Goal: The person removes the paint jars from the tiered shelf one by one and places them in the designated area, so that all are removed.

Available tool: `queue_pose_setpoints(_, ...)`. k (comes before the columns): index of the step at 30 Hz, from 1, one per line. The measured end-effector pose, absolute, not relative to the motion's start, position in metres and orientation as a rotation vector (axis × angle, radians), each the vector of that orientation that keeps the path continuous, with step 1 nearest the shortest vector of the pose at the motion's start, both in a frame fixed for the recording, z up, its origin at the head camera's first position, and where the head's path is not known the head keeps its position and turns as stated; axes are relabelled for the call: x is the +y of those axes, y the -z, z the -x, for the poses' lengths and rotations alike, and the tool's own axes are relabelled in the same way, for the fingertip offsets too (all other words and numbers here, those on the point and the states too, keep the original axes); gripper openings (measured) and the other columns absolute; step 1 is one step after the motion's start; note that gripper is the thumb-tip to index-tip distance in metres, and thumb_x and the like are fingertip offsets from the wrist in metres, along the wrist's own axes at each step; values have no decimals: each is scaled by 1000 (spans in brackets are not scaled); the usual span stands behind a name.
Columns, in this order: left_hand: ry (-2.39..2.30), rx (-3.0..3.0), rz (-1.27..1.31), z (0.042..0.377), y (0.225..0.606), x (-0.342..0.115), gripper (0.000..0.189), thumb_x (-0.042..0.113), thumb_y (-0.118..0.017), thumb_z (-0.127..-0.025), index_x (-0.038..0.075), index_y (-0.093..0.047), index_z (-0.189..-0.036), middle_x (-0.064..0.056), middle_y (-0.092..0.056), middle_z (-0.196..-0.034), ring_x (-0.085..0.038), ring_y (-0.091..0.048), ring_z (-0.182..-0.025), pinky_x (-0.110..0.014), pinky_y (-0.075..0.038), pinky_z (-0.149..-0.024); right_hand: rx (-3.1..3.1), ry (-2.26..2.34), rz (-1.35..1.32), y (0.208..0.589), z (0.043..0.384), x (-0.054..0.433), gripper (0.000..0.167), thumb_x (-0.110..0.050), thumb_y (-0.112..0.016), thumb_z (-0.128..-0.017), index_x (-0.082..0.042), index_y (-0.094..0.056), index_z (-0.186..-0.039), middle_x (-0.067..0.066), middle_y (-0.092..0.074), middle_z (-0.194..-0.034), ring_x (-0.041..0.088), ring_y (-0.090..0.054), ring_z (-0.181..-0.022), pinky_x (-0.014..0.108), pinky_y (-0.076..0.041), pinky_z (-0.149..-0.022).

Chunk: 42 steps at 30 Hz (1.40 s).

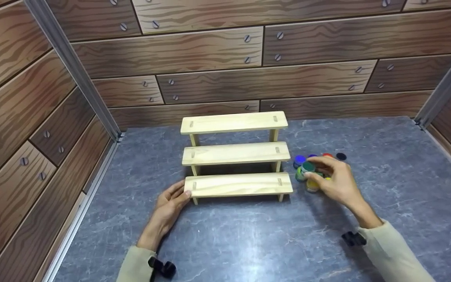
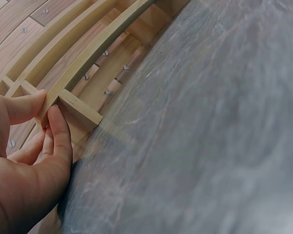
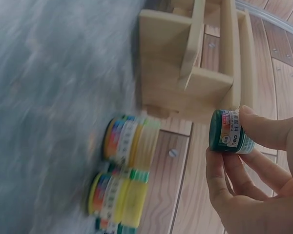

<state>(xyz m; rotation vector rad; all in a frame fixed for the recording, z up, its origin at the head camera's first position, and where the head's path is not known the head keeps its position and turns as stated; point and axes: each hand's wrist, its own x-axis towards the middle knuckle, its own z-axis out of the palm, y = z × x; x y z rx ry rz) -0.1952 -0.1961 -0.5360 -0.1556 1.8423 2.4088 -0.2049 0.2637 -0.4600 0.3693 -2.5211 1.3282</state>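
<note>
A pale wooden three-step rack (image 1: 235, 154) stands near the back wall. My left hand (image 1: 167, 209) pinches the left end of its lowest board, thumb above and fingers below, as the left wrist view shows. My right hand (image 1: 339, 182) holds a small paint jar with a dark green lid (image 3: 229, 130) between thumb and fingers, to the right of the rack. The jar is tilted onto its side in the right wrist view. Below it are a yellow paint jar (image 3: 115, 197) and an orange-yellow one (image 3: 129, 144).
More paint jars are grouped right of the rack, partly hidden by the right hand: a blue-lidded one (image 1: 299, 161), a red-lidded one (image 1: 327, 155) and a black-lidded one (image 1: 341, 156). A wood-patterned wall (image 1: 210, 86) rises behind the grey marbled tabletop (image 1: 225, 243).
</note>
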Motion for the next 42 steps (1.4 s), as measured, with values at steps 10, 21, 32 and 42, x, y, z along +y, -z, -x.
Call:
queue_pose_setpoints(10, -2394, 1844, 145, 194, 534, -197, 63, -1, -66, -102, -11, -39, -158, -34, -42, -160, -20, -62, -125, -23, -55, -100, -2524, -1306, -307, 466, 200, 289, 42, -2, -82, -93, 8, -70, -131, 29, -70, -128, 44, -70, -115, 5, -51, -91)
queue_pose_setpoints(21, -2400, 1840, 160, 195, 537, -197, 62, -2, -65, -102, -11, -39, -158, -34, -43, -159, -20, -62, -125, -23, -55, -101, -2560, -1247, -232, 471, 195, 319, 45, -8, -82, -95, 7, -67, -135, 32, -70, -128, 47, -68, -117, 3, -50, -89)
queue_pose_setpoints(32, -2405, 1837, 158, 195, 536, -196, 61, -2, -65, -103, -11, -40, -157, -34, -45, -158, -20, -62, -125, -24, -55, -101, -2615, -1230, -155, 475, 192, 339, 49, -10, -81, -96, 8, -64, -138, 35, -66, -132, 46, -68, -118, 0, -47, -87)
queue_pose_setpoints(42, -2412, 1842, 153, 194, 535, -195, 61, -2, -64, -103, -13, -39, -157, -35, -45, -157, -18, -64, -122, -23, -56, -100, -2628, -1202, -129, 481, 191, 347, 47, -7, -80, -96, 10, -64, -137, 36, -66, -131, 51, -67, -117, 0, -48, -86)
